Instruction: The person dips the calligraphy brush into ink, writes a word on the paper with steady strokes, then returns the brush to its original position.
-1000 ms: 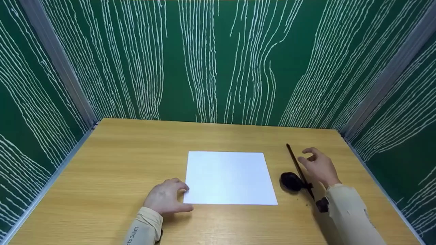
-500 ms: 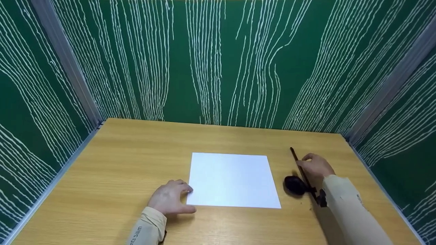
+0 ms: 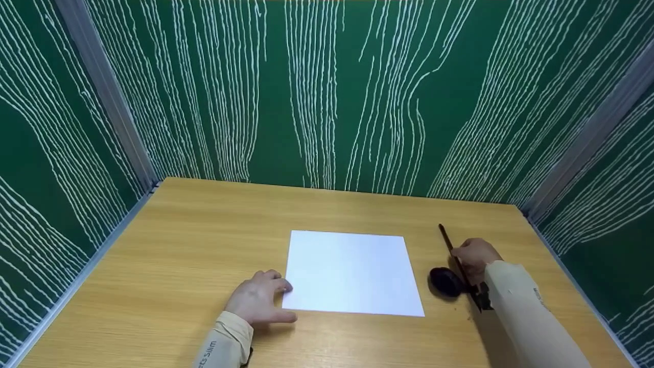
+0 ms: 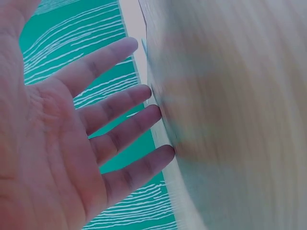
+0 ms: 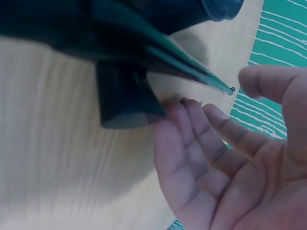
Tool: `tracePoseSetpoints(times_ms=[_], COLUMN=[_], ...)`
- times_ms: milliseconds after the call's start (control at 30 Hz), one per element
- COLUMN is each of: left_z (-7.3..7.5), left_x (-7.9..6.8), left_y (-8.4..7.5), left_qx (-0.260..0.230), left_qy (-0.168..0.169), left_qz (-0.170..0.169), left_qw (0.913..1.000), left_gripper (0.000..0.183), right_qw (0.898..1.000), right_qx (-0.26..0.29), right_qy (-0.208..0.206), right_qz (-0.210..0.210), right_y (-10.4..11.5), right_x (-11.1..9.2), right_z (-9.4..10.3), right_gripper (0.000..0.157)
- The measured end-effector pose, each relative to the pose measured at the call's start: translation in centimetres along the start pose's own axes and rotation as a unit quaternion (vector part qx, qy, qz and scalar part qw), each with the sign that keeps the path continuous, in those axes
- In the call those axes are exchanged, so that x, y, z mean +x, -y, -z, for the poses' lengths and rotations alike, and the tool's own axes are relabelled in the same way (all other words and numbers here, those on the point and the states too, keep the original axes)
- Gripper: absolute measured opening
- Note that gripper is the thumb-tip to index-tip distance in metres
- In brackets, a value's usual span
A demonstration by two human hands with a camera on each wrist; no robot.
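On the right of the wooden table (image 3: pixel 214 225) lies a thin dark rod (image 3: pixel 445 236) with a black rounded oval part (image 3: pixel 446 282) at its left side. The right hand (image 3: pixel 475 255) is over the rod, fingertips right at it. In the right wrist view, the rod (image 5: pixel 192 67) tapers toward the gap between thumb and bent fingers, which stand apart. The lowest finger overlaps the tip of a short dark conical stub (image 5: pixel 122 103). The left hand (image 3: pixel 258 301), fingers spread, has its fingertips at the lower left edge of a blank white sheet of paper (image 3: pixel 352 273).
Green walls (image 3: pixel 368 102) with wavy white lines enclose the table at the back and both sides. Grey posts (image 3: pixel 117 107) stand at the corners. A few small specks lie near the rod.
The right hand has lowered from beside the rod to right over it, its fingertips now at the rod. The left hand stays at the paper. The head view has shifted slightly.
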State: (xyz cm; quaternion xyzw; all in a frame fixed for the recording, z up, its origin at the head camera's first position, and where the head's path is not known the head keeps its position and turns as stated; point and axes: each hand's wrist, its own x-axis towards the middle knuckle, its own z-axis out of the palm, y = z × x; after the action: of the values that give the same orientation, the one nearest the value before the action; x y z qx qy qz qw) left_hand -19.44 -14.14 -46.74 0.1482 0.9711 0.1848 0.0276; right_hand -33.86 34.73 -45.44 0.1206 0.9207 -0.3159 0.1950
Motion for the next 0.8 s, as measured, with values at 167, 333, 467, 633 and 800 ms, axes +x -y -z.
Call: tracePoseSetpoints(times_ms=[167,333,467,633,800], left_z=[-0.04,-0.03,-0.01,-0.03,-0.12], left_x=[0.14,0.19,0.16,0.09,0.11], left_y=[-0.17,-0.16,-0.06,0.04,0.17], left_qx=[0.007,0.007,0.004,0.003,-0.002], left_qy=[0.002,0.004,0.005,0.001,-0.001], left_qz=[-0.005,-0.005,-0.004,-0.007,-0.014], left_qw=[1.0000,1.0000,1.0000,1.0000,0.9999], left_gripper=[0.056,0.057,0.058,0.057,0.055], right_qw=[1.000,1.000,0.999,0.999,1.000], right_qx=[-0.001,0.000,0.002,0.004,0.016], right_qy=[-0.008,-0.014,-0.013,-0.014,-0.017], right_qz=[0.007,0.008,0.031,0.039,0.020], right_y=[-0.26,-0.24,-0.17,-0.15,0.23], right_x=[0.25,0.25,0.28,0.57,0.71], right_z=[0.12,0.11,-0.06,-0.28,-0.07], right_gripper=[0.045,0.034,0.025,0.021,0.025])
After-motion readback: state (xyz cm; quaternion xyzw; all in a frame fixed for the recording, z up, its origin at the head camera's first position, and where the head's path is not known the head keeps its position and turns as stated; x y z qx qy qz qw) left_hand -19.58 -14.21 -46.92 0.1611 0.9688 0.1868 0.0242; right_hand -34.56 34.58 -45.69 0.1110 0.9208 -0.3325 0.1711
